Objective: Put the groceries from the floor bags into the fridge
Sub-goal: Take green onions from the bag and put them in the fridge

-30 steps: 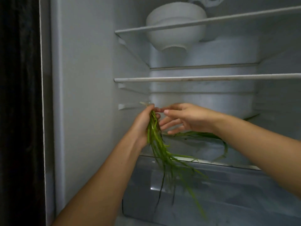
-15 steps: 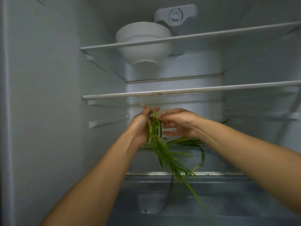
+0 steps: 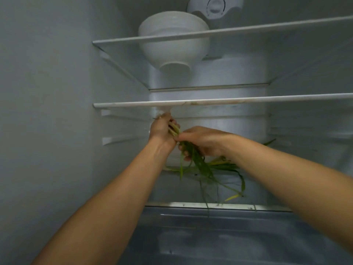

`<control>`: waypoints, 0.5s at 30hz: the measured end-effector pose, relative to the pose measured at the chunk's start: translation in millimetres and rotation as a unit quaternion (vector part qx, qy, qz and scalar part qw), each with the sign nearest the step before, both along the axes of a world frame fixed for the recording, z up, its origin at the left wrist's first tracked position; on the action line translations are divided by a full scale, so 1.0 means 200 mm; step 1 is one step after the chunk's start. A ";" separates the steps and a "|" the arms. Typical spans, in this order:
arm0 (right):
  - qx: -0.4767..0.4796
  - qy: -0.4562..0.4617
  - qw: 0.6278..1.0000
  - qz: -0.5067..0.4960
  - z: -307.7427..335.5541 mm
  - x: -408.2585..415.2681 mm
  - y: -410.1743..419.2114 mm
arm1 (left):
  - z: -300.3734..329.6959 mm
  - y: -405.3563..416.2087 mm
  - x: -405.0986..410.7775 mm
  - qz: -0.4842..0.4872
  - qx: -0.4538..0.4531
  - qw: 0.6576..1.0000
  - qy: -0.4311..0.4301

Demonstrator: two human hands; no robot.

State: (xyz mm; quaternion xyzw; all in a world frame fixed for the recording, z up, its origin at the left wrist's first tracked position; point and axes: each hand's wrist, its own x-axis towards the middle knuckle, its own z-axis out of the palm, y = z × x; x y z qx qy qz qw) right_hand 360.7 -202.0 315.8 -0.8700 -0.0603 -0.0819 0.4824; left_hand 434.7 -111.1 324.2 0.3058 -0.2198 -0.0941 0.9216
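Both my arms reach into the open fridge, under its middle glass shelf (image 3: 229,101). My left hand (image 3: 162,131) grips the pale stalk end of a bunch of green onions (image 3: 198,163). My right hand (image 3: 202,142) holds the same bunch just below, fingers curled round the green leaves. The long leaves hang down and trail over the lowest glass shelf (image 3: 191,204). More green leaves (image 3: 227,165) lie on that shelf behind my right wrist.
A white bowl (image 3: 173,41) stands on the top shelf (image 3: 229,33), with the thermostat dial housing (image 3: 215,10) behind it. A clear crisper drawer (image 3: 219,236) sits below the lowest shelf. The fridge's left wall (image 3: 57,111) is close to my left arm.
Both hands have moved deeper into the fridge and a little higher, carrying the bunch. My right hand has closed round the leaves. The view has tilted upward.
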 end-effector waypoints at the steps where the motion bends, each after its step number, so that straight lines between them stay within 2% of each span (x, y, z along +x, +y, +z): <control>1: -0.107 -0.031 0.993 -0.032 0.02 0.01 -0.01 | -0.02 0.01 0.02 0.006 0.005 1.000 -0.011; 3: -0.353 -0.090 0.927 -0.091 0.08 0.04 -0.06 | -0.07 0.04 0.07 0.054 0.076 0.992 -0.081; 4: -0.434 -0.103 0.890 -0.099 0.10 0.05 -0.08 | -0.09 0.06 0.10 0.119 0.155 0.971 -0.141; 5: -0.495 -0.104 0.857 -0.101 0.11 0.07 -0.10 | -0.11 0.08 0.14 0.214 0.245 0.921 -0.215; 6: -0.554 -0.102 0.820 -0.106 0.10 0.09 -0.12 | -0.13 0.10 0.17 0.306 0.323 0.842 -0.306; 7: -0.605 -0.101 0.782 -0.111 0.10 0.10 -0.12 | -0.15 0.11 0.20 0.353 0.397 0.745 -0.404; 9: -0.654 -0.105 0.742 -0.105 0.04 0.15 -0.14 | -0.18 0.12 0.24 0.317 0.563 0.548 -0.531; 10: -0.651 -0.107 0.746 -0.092 0.00 0.18 -0.14 | -0.19 0.11 0.25 0.283 0.633 0.475 -0.543; 11: -0.631 -0.107 0.765 -0.073 -0.05 0.21 -0.16 | -0.21 0.12 0.25 0.251 0.682 0.430 -0.536; 13: -0.574 -0.086 0.814 -0.038 -0.16 0.27 -0.18 | -0.24 0.12 0.26 0.209 0.732 0.380 -0.526; 15: -0.554 -0.038 0.831 -0.015 -0.27 0.33 -0.20 | -0.30 0.14 0.31 0.201 0.770 0.316 -0.516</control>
